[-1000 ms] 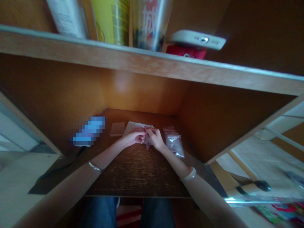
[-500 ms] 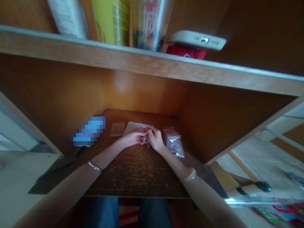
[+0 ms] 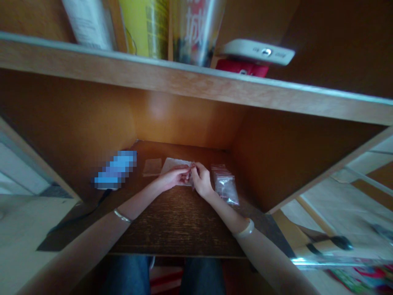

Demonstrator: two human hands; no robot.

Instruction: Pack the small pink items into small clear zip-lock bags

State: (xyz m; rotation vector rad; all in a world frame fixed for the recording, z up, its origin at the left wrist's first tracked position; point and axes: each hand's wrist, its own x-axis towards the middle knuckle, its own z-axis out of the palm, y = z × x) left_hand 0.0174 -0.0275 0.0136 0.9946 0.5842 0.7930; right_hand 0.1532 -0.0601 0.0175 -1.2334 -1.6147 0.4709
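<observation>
Over the dark brown desktop, my left hand (image 3: 177, 177) and my right hand (image 3: 202, 180) meet, fingertips together. Between them is a small clear plastic bag (image 3: 192, 178), pinched by both hands; anything inside it is too blurred to tell. A white sheet of paper (image 3: 172, 163) lies flat beneath and behind my hands. To the right of my right hand, overlapping clear zip bags (image 3: 226, 187) are laid in a row. Left of the paper rests a single small clear bag (image 3: 152, 167).
A phone-like device with a blurred-out screen (image 3: 116, 170) leans at the left wall, its dark cable (image 3: 82, 216) running toward the front. A shelf edge (image 3: 172, 76) crosses above my hands. On it stand a yellow container (image 3: 144, 28), a printed cylinder (image 3: 196, 37) and a white device (image 3: 260, 51).
My fingers have shifted slightly on the small bag, with the right hand's fingertips moving a little to the right. The surrounding things stay put.
</observation>
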